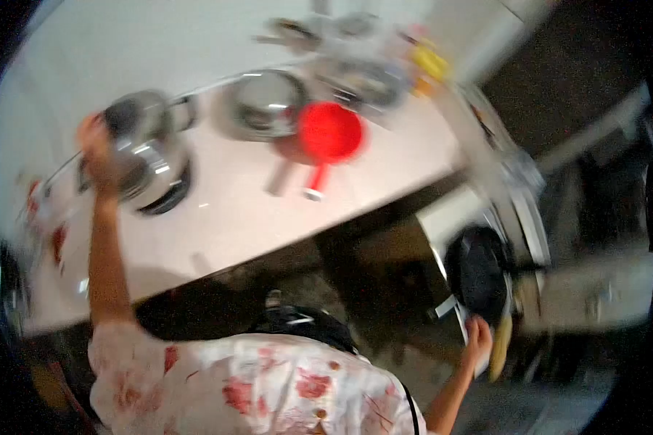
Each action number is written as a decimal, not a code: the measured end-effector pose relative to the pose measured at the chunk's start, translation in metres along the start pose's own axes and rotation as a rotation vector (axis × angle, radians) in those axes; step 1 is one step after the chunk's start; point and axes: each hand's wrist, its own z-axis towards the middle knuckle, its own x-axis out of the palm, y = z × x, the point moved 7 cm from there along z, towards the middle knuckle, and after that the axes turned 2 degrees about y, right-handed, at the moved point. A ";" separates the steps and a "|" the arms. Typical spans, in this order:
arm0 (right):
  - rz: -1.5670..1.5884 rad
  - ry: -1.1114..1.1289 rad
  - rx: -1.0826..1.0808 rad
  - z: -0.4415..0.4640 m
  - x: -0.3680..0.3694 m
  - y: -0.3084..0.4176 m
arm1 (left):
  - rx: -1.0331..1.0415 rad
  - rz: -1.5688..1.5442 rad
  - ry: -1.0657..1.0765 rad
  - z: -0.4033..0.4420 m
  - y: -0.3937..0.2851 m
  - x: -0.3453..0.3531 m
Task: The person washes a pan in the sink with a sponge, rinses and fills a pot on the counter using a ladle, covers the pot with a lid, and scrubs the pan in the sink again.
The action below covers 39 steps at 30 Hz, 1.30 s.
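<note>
My left hand [100, 145], its fingers smeared by motion, reaches over the counter at the left. It is at the side of shiny metal cookware: a round piece with a dark part [141, 109] behind, and a steel pot [149, 170] in front. I cannot make out whether it grips either. My right hand [479, 335] is low at the right, its fingers closed at the edge of a pulled-out drawer [439, 217]. What they hold, if anything, is unclear. Just beyond that hand lies a black frying pan [479, 268] in the drawer.
On the pale counter [232, 210] a red pan [331, 132] stands beside a steel bowl or pot [265, 101]. Blurred metal ware [370, 80] and a yellow item [429, 61] are at the back. A long yellowish object [500, 348] lies near the drawer.
</note>
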 end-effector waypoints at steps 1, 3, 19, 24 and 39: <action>-0.123 -0.050 0.032 -0.010 -0.006 0.017 | -0.080 -0.086 0.073 -0.018 -0.015 0.006; -0.030 -0.113 0.084 -0.012 -0.004 0.027 | -0.257 -0.242 0.199 -0.058 -0.047 0.014; -0.015 -0.107 0.145 -0.009 -0.155 -0.188 | -0.639 -0.970 1.291 -0.313 -0.404 0.058; -0.132 -0.133 0.234 -0.016 -0.228 -0.285 | -0.505 -1.015 1.509 -0.328 -0.525 0.049; -1.001 -0.047 0.127 0.094 -0.258 -0.353 | -0.001 -0.907 1.691 -0.327 -0.710 0.122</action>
